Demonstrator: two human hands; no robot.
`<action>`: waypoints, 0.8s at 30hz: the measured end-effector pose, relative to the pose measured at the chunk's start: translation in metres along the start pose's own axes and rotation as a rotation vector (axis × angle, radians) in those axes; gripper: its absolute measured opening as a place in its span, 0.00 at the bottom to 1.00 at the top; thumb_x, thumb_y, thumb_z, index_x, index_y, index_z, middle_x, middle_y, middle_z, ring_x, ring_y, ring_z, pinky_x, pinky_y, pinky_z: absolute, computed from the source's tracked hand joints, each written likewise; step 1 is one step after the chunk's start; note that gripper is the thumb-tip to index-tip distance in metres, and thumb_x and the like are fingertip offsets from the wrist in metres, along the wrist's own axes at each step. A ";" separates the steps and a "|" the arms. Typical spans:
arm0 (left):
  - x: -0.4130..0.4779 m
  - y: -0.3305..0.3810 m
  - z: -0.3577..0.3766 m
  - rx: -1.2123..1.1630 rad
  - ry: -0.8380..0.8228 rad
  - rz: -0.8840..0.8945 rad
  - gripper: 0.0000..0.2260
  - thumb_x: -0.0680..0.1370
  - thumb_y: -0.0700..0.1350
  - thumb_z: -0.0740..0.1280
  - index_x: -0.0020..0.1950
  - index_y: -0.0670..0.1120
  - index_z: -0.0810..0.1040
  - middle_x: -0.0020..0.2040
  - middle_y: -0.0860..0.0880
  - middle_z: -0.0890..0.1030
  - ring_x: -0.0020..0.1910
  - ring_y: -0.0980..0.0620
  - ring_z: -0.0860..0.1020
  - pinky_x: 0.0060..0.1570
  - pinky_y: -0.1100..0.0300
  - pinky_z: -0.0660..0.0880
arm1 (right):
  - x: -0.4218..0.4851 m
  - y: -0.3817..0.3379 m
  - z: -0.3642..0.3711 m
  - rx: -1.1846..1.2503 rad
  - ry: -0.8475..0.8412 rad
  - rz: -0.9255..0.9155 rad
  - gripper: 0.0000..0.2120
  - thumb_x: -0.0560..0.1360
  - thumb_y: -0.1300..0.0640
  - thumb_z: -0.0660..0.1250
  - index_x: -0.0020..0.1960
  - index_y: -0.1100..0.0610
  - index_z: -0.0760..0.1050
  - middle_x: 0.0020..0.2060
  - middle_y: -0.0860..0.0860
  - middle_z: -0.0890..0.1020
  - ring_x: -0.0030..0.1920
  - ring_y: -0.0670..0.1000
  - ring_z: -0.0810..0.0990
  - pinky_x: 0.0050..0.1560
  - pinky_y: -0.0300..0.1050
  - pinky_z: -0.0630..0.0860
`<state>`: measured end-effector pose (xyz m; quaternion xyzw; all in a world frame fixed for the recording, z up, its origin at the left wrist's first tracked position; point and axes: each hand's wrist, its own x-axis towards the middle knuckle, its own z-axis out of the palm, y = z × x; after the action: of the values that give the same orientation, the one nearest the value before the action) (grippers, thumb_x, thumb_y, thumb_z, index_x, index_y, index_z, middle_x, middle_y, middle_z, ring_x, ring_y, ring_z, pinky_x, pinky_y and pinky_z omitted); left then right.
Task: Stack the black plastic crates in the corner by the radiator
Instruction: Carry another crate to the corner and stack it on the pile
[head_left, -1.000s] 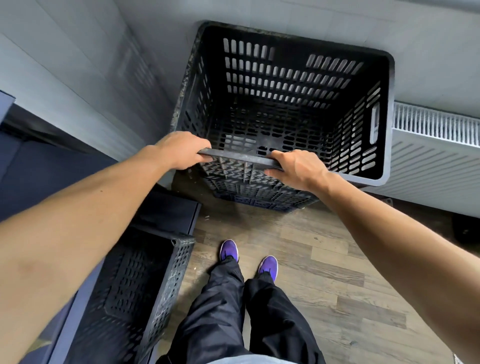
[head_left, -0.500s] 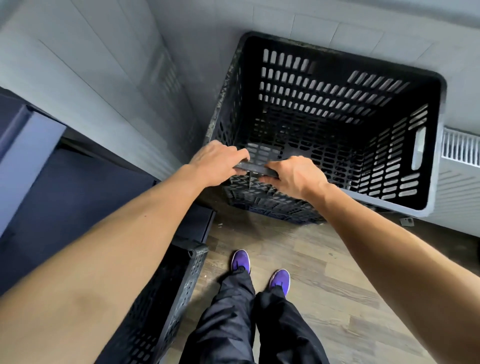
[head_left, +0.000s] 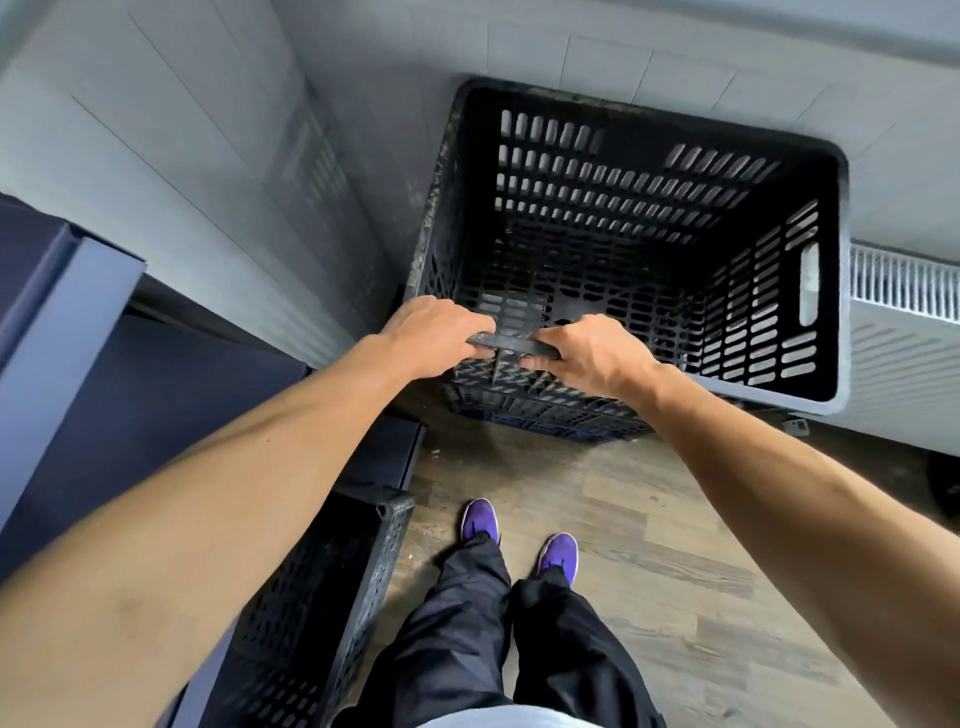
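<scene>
A tall black slotted plastic crate (head_left: 644, 218) stands in the corner, on top of other crates whose lower walls (head_left: 545, 415) show beneath it. My left hand (head_left: 436, 335) and my right hand (head_left: 592, 353) both grip its near rim, close together. The white radiator (head_left: 904, 332) is right beside the crate's right wall. Another black crate (head_left: 332, 597) rests at the lower left, partly hidden by my left forearm.
Grey tiled walls meet behind the crate. A dark blue cabinet (head_left: 171, 395) runs along the left wall. Wood-look floor (head_left: 675, 545) lies in front, with my legs and purple shoes (head_left: 480, 519) standing on it.
My hands have slid closer together on the near rim. The view has shifted so that the stack sits further right and lower in the frame.
</scene>
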<state>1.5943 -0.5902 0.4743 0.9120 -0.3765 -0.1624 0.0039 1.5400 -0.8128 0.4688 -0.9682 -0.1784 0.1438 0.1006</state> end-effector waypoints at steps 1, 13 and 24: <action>0.000 -0.001 0.001 0.000 -0.001 0.003 0.14 0.80 0.57 0.61 0.62 0.53 0.75 0.50 0.50 0.83 0.47 0.45 0.80 0.44 0.53 0.72 | 0.000 0.000 0.001 0.002 0.002 -0.003 0.19 0.78 0.38 0.60 0.57 0.51 0.78 0.34 0.50 0.81 0.33 0.55 0.75 0.37 0.46 0.75; -0.007 -0.001 0.010 0.057 0.074 0.041 0.16 0.81 0.61 0.56 0.55 0.50 0.73 0.43 0.51 0.79 0.42 0.46 0.78 0.42 0.53 0.69 | 0.001 -0.002 0.003 0.002 -0.004 -0.034 0.19 0.78 0.40 0.61 0.59 0.51 0.78 0.38 0.50 0.84 0.33 0.54 0.76 0.36 0.44 0.72; -0.002 -0.007 0.000 0.108 0.004 0.091 0.16 0.81 0.59 0.57 0.63 0.53 0.73 0.52 0.51 0.82 0.50 0.45 0.80 0.39 0.54 0.70 | -0.001 -0.002 0.005 -0.080 0.046 -0.055 0.20 0.79 0.38 0.57 0.57 0.52 0.75 0.34 0.51 0.80 0.31 0.55 0.71 0.34 0.46 0.70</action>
<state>1.5981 -0.5834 0.4740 0.8933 -0.4257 -0.1395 -0.0370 1.5368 -0.8105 0.4644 -0.9692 -0.2082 0.1113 0.0698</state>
